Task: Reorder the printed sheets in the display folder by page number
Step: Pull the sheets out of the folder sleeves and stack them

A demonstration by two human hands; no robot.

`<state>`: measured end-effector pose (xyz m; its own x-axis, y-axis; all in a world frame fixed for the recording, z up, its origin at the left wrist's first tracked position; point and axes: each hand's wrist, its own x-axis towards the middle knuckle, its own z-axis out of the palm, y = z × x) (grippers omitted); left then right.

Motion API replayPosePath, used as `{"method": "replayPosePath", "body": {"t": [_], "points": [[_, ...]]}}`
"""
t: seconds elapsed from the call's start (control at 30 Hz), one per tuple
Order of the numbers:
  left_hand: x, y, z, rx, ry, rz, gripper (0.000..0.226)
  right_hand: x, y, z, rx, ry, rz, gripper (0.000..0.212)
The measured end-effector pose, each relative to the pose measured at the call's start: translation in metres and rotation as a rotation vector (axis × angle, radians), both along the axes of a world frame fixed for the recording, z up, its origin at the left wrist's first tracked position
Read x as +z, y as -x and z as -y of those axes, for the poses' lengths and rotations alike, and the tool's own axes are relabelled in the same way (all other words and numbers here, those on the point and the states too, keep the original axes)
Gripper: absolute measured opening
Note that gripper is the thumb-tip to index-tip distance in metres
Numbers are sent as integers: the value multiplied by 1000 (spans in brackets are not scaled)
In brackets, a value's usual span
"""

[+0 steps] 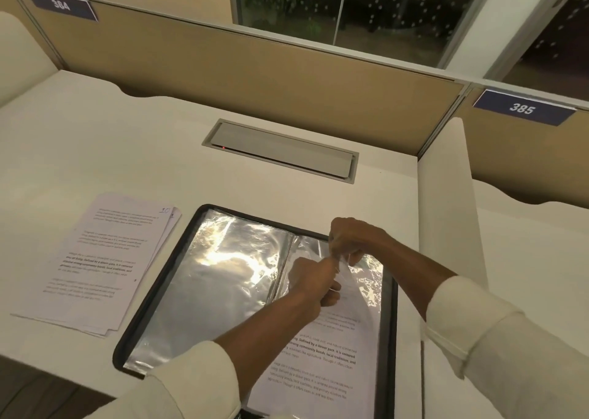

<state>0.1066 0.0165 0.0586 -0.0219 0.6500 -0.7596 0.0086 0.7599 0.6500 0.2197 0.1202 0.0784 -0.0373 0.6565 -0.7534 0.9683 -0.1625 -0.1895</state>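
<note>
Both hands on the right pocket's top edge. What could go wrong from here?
The left hand and right hand both pinch the thin clear pocket at its opening; pulling apart could tear it. The printed sheet inside may snag and crumple as it slides. The loose stack lies fanned beside the folder; a forearm could scatter it.
</note>
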Motion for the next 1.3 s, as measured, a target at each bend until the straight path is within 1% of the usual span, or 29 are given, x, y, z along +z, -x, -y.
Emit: {"method": "replayPosePath", "body": {"t": [0.1,0.13,0.2,0.23,0.3,0.33,0.4,0.5,0.53,0.57,0.6,0.67,0.73,0.83,0.9,0.93,1.0,1.1,1.17,1.3], "points": [[6,-4,8,-12,-20,-20,35,-3,4,1,-35,49,51,32],[8,-6,11,-10,-25,-31,43,-3,4,1,-49,62,54,30],[12,-11,19,-20,-48,-77,66,-1,2,-1,-82,104,28,25],[13,-13,25,-53,-83,-140,77,2,1,-2,-96,136,7,24],[13,-13,40,-143,-231,-301,87,11,-3,-5,-114,198,-36,25],[9,-11,49,-183,-315,-358,90,15,-4,-6,-123,229,-50,26],[-4,-4,63,-257,-467,-441,85,20,-7,-9,-131,296,-59,26],[-39,17,78,-454,-740,-688,61,15,-9,-10,-110,370,-1,35],[-51,25,82,-514,-805,-746,57,11,-10,-10,-99,378,25,36],[-62,33,87,-582,-844,-791,59,7,-10,-10,-83,375,48,36],[-68,41,93,-658,-847,-827,65,2,-11,-9,-55,369,72,34],[-76,54,104,-788,-801,-866,86,-6,-13,-7,17,348,116,29],[-82,65,114,-843,-840,-873,100,-10,-16,-8,48,298,145,26],[-93,73,126,-907,-965,-890,108,-9,-24,-17,45,167,159,22],[-96,77,129,-922,-999,-927,115,-6,-35,-26,17,127,146,22],[-98,78,129,-929,-1005,-946,118,-6,-41,-31,2,104,140,22],[-103,78,129,-964,-989,-959,122,-6,-52,-40,-4,24,159,30],[-110,80,127,-1027,-941,-955,125,-6,-64,-51,80,-160,244,43],[-115,79,126,-1022,-951,-967,124,-8,-72,-57,83,-274,268,49],[-120,76,126,-1004,-957,-997,120,-12,-84,-63,-78,-589,278,35]]}}
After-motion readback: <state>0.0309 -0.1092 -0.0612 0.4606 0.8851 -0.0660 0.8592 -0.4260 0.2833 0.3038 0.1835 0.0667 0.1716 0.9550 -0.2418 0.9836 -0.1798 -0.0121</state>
